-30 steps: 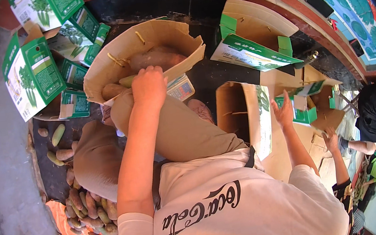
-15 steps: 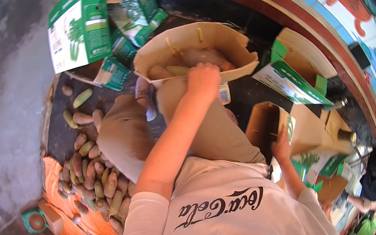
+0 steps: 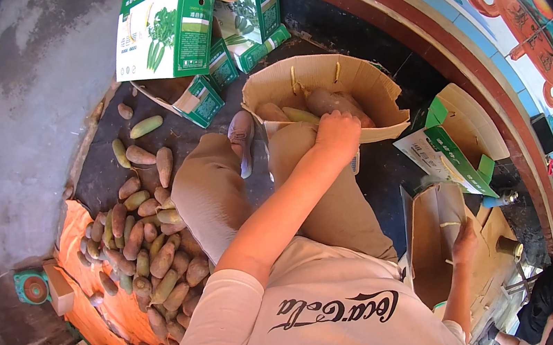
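Observation:
In front of my knees stands an open cardboard box with root vegetables in it, some reddish-brown and one greenish. My left hand is closed over its near rim, and the fingertips are partly hidden inside. At my right side is another open cardboard box, tilted, showing its bare brown inside and string loops. My right hand is closed on the edge of this second box. A large heap of reddish and green root vegetables lies left of my legs.
Green-and-white printed boxes stand at the far left, and another open one at the right by the wall. An orange sheet lies under part of the heap. Another person is at the lower right edge.
The box in my right hand has turned and swung outward, so its inside and string loops now show more. My left hand stays on the rim of the filled box. The whole view has shifted.

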The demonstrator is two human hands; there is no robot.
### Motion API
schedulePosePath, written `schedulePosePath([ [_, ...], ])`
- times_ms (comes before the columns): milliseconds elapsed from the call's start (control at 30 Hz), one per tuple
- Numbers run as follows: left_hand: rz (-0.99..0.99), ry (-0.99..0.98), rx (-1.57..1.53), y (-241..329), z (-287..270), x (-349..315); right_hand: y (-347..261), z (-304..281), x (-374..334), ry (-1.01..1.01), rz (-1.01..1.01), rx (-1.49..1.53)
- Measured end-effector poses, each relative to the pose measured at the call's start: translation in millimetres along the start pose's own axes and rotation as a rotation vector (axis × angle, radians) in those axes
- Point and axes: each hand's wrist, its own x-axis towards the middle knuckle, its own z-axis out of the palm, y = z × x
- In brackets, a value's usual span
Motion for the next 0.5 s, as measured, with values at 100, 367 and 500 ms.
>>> schedulePosePath([
  [100, 0.014, 0.018, -0.005, 0.2, -0.5, 0.5, -19.1, -37.4, 21.7, 0.045, -0.059, 0.069],
  [367, 0.067, 0.151, -0.05, 2.1, -2.9, -3.7, -69.7, -137.4, 57.4, 0.256, -0.109, 0.434],
  [500, 0.091, 0.176, -0.07, 5.3, -10.4, -5.9, -37.4, -151.3, 69.9, 0.387, -0.142, 0.553],
])
